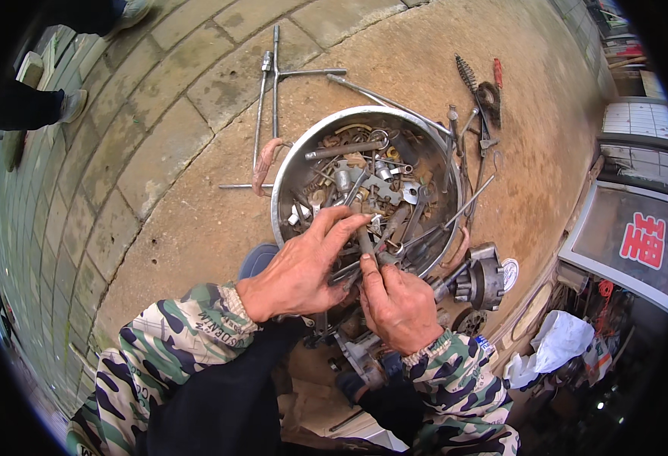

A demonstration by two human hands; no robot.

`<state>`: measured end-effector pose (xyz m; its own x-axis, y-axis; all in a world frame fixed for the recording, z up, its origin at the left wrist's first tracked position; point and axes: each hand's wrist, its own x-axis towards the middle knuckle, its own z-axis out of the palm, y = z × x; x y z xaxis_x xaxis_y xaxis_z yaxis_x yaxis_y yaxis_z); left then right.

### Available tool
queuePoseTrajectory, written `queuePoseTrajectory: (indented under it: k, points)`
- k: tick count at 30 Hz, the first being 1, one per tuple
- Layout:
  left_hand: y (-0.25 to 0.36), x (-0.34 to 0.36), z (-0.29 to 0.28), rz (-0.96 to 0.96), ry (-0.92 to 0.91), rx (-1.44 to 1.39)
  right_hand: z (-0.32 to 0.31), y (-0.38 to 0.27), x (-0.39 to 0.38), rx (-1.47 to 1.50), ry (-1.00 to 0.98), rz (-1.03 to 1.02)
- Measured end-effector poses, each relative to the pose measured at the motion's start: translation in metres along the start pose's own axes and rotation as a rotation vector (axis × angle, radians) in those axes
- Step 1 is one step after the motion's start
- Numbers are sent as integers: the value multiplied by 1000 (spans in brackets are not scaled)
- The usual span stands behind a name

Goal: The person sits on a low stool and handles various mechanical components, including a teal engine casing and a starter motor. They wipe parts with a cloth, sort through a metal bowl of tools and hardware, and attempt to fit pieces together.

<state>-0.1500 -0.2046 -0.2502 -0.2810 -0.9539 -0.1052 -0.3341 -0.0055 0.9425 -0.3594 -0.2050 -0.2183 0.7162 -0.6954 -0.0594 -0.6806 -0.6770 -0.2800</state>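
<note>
Both of my hands are over the near side of a round metal basin (279, 204) filled with loose tools and hardware. My right hand (401, 308) is closed, thumb and finger pinching a short grey metal cylinder (365, 242) that stands tilted above the heap. My left hand (296, 266) curves around the left of it, fingers stretched and apart, the fingertips close to the cylinder's upper end. The left thumb is lower down, and what lies under that palm is hidden. Around the hands in the basin are wrenches, sockets, a ring spanner (347, 149) and a chrome socket (343, 181).
A T-handle wrench (275, 91) and rods lie left of the basin, beside its rusty handle (261, 167). Pliers (489, 102) and a spring-handled tool (467, 74) lie to the far right. A toothed metal part (480, 283) sits at near right. A person's shoe (73, 105) is at upper left.
</note>
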Motion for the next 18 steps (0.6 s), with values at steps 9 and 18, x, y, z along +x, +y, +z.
queuePoseTrajectory:
  k: [9,18]
  points:
    - [-13,4,14,187,-217,109,-49,38,23,645,-60,220]
    - [-14,-13,26,253,-248,315,13,74,124,-88,-117,-186]
